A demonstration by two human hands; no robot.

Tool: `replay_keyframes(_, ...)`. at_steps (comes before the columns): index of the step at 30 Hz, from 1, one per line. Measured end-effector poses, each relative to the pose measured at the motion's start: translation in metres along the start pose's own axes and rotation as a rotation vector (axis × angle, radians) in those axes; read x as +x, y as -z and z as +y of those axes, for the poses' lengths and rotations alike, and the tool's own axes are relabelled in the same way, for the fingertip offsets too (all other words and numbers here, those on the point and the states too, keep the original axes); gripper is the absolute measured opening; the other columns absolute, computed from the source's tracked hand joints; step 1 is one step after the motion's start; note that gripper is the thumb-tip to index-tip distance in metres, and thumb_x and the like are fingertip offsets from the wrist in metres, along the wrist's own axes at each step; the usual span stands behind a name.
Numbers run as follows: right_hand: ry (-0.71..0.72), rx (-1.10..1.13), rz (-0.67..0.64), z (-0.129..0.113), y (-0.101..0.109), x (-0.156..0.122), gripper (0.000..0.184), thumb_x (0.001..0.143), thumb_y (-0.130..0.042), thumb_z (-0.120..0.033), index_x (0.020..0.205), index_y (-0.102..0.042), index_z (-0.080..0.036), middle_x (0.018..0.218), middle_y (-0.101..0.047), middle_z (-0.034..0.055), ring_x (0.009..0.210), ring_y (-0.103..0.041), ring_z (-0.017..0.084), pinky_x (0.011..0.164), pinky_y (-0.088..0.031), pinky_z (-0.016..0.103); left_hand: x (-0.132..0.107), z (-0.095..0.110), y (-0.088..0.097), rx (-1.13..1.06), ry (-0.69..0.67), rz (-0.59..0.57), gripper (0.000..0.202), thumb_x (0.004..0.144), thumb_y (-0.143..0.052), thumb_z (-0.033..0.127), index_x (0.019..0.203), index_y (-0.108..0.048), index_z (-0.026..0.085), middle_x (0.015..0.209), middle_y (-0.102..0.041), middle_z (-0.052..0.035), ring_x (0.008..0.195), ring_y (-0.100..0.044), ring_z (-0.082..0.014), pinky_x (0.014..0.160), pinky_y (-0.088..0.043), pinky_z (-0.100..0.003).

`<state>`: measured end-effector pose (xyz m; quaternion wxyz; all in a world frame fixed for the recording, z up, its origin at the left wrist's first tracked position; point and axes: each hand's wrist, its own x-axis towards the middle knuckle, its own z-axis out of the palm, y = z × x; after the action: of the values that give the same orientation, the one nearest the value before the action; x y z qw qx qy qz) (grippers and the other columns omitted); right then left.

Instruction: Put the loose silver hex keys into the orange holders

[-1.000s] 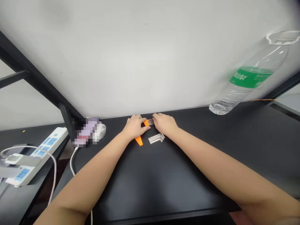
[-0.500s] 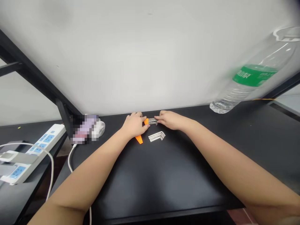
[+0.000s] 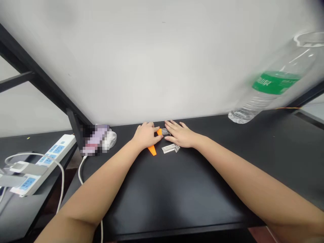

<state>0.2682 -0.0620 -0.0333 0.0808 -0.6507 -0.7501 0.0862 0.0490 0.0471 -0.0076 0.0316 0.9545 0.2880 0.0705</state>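
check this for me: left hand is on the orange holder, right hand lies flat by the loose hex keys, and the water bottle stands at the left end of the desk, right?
One thing is off: the head view shows the water bottle at the right end of the desk, not the left. The rest holds: the left hand is on the orange holder, and the right hand lies flat by the loose hex keys.

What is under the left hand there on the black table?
The left hand lies over an orange holder; its ends stick out below and beside the fingers, with silver hex keys poking from it toward the right hand. The holder's middle is covered.
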Motion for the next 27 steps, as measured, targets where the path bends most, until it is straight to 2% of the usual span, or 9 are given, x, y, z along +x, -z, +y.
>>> replay_keyframes(1, -0.001, 0.003, -0.043, 0.000, -0.001, -0.002, 0.083, 0.100, -0.022, -0.073, 0.168, -0.015, -0.025, 0.174, -0.012, 0.0048, 0.160, -0.012, 0.034, 0.126, -0.020, 0.064, 0.000, 0.000, 0.000, 0.009, 0.007, -0.001, 0.053, 0.093, -0.053, 0.066, 0.133, -0.068, 0.034, 0.118, -0.064, -0.0090, 0.117, -0.055, -0.0315, 0.089, -0.046, -0.041)
replay_keyframes(3, -0.019, 0.001, -0.107, 0.000, -0.001, -0.005, 0.086, 0.100, -0.020, -0.074, 0.169, -0.011, -0.024, 0.174, -0.010, 0.0039, 0.161, -0.009, 0.033, 0.128, -0.017, 0.063, 0.000, 0.001, 0.000, 0.022, 0.013, -0.006, 0.053, 0.093, -0.053, 0.066, 0.131, -0.070, 0.034, 0.116, -0.065, -0.0094, 0.116, -0.055, -0.0318, 0.090, -0.046, -0.041)
replay_keyframes(6, -0.087, -0.049, -0.141, -0.008, 0.002, -0.009, 0.087, 0.098, -0.027, -0.073, 0.168, -0.019, -0.021, 0.173, -0.016, 0.0075, 0.160, -0.013, 0.036, 0.126, -0.020, 0.064, 0.001, 0.000, 0.000, 0.029, 0.012, -0.004, 0.053, 0.092, -0.055, 0.067, 0.128, -0.071, 0.033, 0.114, -0.066, -0.0094, 0.115, -0.055, -0.0319, 0.089, -0.046, -0.041)
replay_keyframes(9, -0.096, -0.103, -0.102, -0.023, 0.003, -0.010, 0.085, 0.099, -0.034, -0.069, 0.164, -0.030, -0.015, 0.171, -0.023, 0.0141, 0.159, -0.018, 0.037, 0.125, -0.025, 0.062, 0.003, -0.002, -0.001, 0.017, -0.005, -0.002, 0.052, 0.092, -0.055, 0.067, 0.128, -0.071, 0.032, 0.112, -0.066, -0.0089, 0.112, -0.056, -0.0309, 0.086, -0.046, -0.040)
replay_keyframes(11, -0.058, -0.100, -0.055, -0.031, 0.004, -0.008, 0.076, 0.102, -0.034, -0.062, 0.159, -0.039, -0.013, 0.168, -0.030, 0.0170, 0.156, -0.026, 0.037, 0.123, -0.030, 0.059, 0.003, -0.004, -0.002, 0.002, -0.029, -0.005, 0.050, 0.093, -0.054, 0.065, 0.126, -0.071, 0.033, 0.108, -0.067, -0.0080, 0.108, -0.057, -0.0294, 0.084, -0.046, -0.038)
replay_keyframes(13, -0.042, -0.054, 0.015, -0.034, 0.007, -0.004, 0.060, 0.104, -0.035, -0.053, 0.147, -0.054, -0.015, 0.158, -0.047, 0.0181, 0.147, -0.043, 0.036, 0.118, -0.038, 0.056, 0.004, -0.006, -0.002, -0.010, -0.049, -0.004, 0.048, 0.093, -0.054, 0.065, 0.126, -0.071, 0.033, 0.105, -0.067, -0.0075, 0.105, -0.058, -0.0286, 0.083, -0.045, -0.038)
replay_keyframes(16, -0.057, 0.031, 0.117, -0.034, 0.012, 0.004, 0.040, 0.101, -0.045, -0.042, 0.128, -0.066, -0.021, 0.138, -0.065, 0.0142, 0.128, -0.059, 0.032, 0.107, -0.047, 0.048, 0.005, -0.008, -0.002, -0.015, -0.066, -0.005, 0.047, 0.093, -0.055, 0.064, 0.124, -0.071, 0.033, 0.102, -0.067, -0.0075, 0.103, -0.057, -0.0287, 0.083, -0.045, -0.038)
replay_keyframes(20, -0.095, 0.141, 0.189, -0.033, 0.010, 0.015, 0.036, 0.092, -0.061, -0.043, 0.124, -0.067, -0.026, 0.131, -0.065, 0.0110, 0.123, -0.056, 0.033, 0.103, -0.046, 0.051, 0.007, -0.010, -0.001, -0.021, -0.092, -0.023, 0.044, 0.094, -0.056, 0.061, 0.121, -0.072, 0.031, 0.099, -0.067, -0.0082, 0.102, -0.058, -0.0288, 0.081, -0.045, -0.038)
replay_keyframes(27, -0.185, 0.216, 0.206, -0.031, -0.002, 0.026, 0.033, 0.087, -0.063, -0.032, 0.119, -0.069, -0.028, 0.130, -0.063, 0.0102, 0.123, -0.052, 0.035, 0.103, -0.042, 0.056, 0.008, -0.012, 0.001, -0.037, -0.114, -0.035, 0.041, 0.093, -0.058, 0.061, 0.117, -0.074, 0.031, 0.097, -0.068, -0.0068, 0.100, -0.060, -0.0278, 0.083, -0.046, -0.037)
